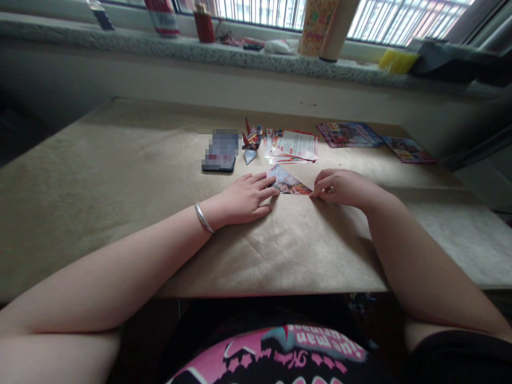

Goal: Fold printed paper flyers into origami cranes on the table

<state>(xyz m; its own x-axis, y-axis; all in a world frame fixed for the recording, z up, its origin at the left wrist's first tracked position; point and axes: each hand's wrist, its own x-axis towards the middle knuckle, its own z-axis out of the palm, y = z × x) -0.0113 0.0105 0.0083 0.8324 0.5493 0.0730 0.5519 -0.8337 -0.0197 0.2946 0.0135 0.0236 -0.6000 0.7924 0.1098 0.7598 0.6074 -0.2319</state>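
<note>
A printed sheet of paper (288, 182), folded into a triangle, lies on the table in front of me. My left hand (250, 197) rests flat with its fingers apart, the fingertips over the paper's left side. At the triangle's right corner, my right hand (334, 186) pinches the paper between thumb and fingers. Part of the left side is hidden under my left fingers. Just beyond the paper stands a folded paper crane (252, 140) with pointed red and printed parts.
A phone (220, 152), partly pixelated, lies left of the crane. Printed sheets (298, 145) are stacked behind the paper, with colourful leaflets (350, 134) farther right. The stone window sill (160, 50) carries a red jar (204, 24), a tall patterned container (316, 26) and a yellow item (398, 61).
</note>
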